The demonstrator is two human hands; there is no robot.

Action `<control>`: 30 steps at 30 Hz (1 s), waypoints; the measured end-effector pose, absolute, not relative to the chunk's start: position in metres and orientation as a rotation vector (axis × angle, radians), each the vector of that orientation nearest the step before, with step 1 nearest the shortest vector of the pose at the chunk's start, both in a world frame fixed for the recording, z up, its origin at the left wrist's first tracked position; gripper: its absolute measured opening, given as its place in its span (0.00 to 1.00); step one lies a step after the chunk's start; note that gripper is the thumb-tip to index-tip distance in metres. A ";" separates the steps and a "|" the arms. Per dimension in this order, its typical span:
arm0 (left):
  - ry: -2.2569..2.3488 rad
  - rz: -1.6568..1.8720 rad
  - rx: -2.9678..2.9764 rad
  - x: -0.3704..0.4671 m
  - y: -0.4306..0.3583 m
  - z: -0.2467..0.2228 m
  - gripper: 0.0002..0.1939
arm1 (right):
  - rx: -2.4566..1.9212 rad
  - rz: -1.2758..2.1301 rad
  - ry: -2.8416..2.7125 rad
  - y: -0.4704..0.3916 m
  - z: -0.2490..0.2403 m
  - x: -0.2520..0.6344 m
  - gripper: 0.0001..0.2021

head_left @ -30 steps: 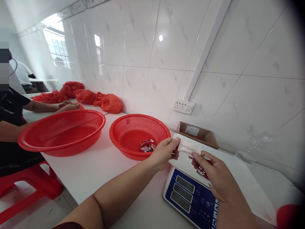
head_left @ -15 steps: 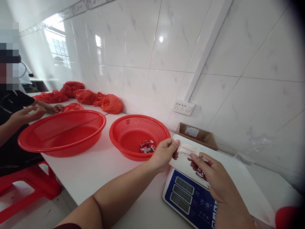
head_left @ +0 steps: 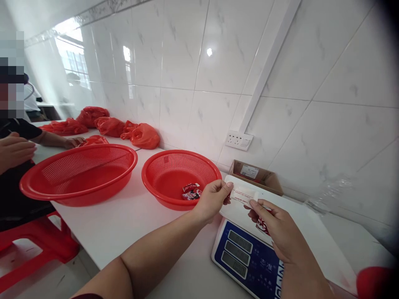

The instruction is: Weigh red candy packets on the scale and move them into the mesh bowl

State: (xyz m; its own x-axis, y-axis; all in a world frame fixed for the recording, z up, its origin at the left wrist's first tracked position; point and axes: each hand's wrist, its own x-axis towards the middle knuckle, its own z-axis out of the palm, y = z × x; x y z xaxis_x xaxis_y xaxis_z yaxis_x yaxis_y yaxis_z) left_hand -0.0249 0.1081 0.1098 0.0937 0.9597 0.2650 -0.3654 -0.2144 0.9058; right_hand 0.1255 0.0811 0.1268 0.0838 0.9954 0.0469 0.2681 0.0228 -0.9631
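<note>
Between my hands a small white packet [head_left: 242, 196] with red print is stretched above a digital scale [head_left: 246, 259]. My left hand [head_left: 215, 198] pinches its left end between thumb and fingers. Its right end is pinched by my right hand [head_left: 268, 218], which also has a red-and-white wrapper [head_left: 263, 226] under its fingers. To the left, a round red basket [head_left: 182, 155] holds several red, white and black wrapped packets [head_left: 191, 192], close behind my left wrist. The scale's blue panel with three displays lies partly under my right hand.
A larger red basket [head_left: 77, 197] stands at left, beside a person's hand [head_left: 15, 150]. Red plastic bags [head_left: 143, 136] line the tiled wall. An open cardboard box [head_left: 274, 182] and clear plastic [head_left: 333, 191] lie behind the scale. A red stool [head_left: 62, 245] is lower left.
The other person's raised hand has moved left, away from above the larger basket. My hands keep the same pinch on the white packet, and the view has shifted slightly.
</note>
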 end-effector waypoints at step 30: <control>0.645 1.359 1.015 -0.023 0.104 0.114 0.20 | -1.443 0.900 -1.277 0.080 0.129 0.125 0.21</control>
State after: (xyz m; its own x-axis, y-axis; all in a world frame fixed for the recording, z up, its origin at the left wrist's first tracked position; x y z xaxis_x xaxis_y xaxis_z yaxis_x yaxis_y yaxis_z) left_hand -0.0228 0.1037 0.1144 0.1465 0.9736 0.1750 -0.4799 -0.0847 0.8732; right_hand 0.1250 0.0797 0.1294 0.1757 0.9819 0.0715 0.2627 0.0232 -0.9646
